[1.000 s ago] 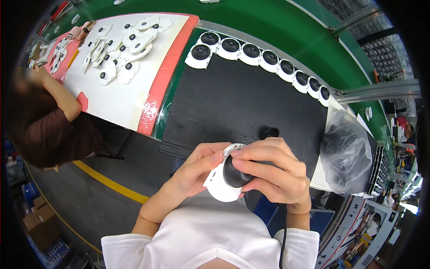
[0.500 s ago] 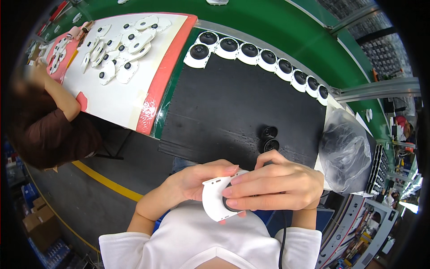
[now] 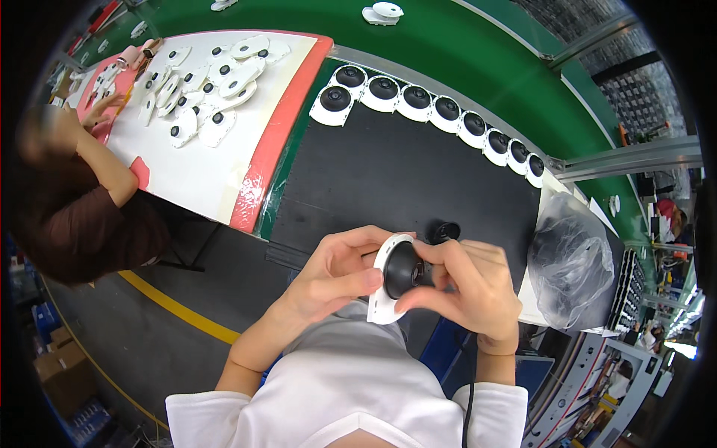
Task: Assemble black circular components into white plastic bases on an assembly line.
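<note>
In front of my chest my left hand (image 3: 332,272) grips a white rounded housing (image 3: 383,308) by its edge, thumb on the near face and fingers behind. A black dome (image 3: 399,270) with a small round lens sits in the housing, which is tilted up on its side facing right. From the right my right hand (image 3: 478,287) closes thumb and fingers around the dome's protruding part, the thumb touching the lower rim. Behind that hand a black round part (image 3: 446,230) lies on the black mat (image 3: 403,168).
White housings with black domes (image 3: 415,97) line the mat's far edge. On the left, a white work surface (image 3: 187,168) holds several white parts (image 3: 240,78), where a co-worker's arm (image 3: 108,168) reaches. A clear plastic bag (image 3: 571,261) sits at right; a green conveyor (image 3: 463,45) runs behind.
Both hands have raised the housing away from my body and turned it upright, dome facing right. My right hand has shifted from covering the dome to gripping its side. The co-worker's second hand now shows.
</note>
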`<act>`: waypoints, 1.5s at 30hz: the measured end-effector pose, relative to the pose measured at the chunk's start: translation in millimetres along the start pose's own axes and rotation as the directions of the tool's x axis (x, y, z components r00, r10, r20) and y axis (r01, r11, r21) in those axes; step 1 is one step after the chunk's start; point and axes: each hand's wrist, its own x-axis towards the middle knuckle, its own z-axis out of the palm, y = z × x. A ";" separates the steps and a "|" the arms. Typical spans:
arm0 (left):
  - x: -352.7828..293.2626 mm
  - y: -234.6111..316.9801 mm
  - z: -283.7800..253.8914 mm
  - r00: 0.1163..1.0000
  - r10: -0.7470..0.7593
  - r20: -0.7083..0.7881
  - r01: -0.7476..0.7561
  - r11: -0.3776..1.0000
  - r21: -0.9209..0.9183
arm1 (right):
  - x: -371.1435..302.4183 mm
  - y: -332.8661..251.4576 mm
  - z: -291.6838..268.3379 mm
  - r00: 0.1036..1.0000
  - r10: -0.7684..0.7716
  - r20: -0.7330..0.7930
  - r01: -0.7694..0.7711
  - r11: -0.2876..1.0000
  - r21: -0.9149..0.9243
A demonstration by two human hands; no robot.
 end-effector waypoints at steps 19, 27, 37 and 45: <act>7.2 -6.7 -4.7 0.967 0.248 -0.059 -0.223 0.934 0.278 | 9.2 8.6 13.0 0.993 0.115 0.023 -0.114 0.991 -0.071; 9.4 -5.4 -13.7 0.977 0.209 -0.048 -0.205 0.976 0.070 | 16.9 15.2 19.3 0.997 0.071 -0.011 -0.067 0.974 0.215; 14.3 -2.9 -31.5 0.954 0.274 -0.119 -0.256 0.955 0.150 | 39.6 29.3 25.1 1.000 -0.008 -0.024 0.012 0.989 0.147; 44.5 31.7 -62.9 0.855 0.454 -0.249 -0.270 0.802 0.533 | 75.5 67.9 48.7 0.999 -0.012 -0.038 0.018 0.988 0.157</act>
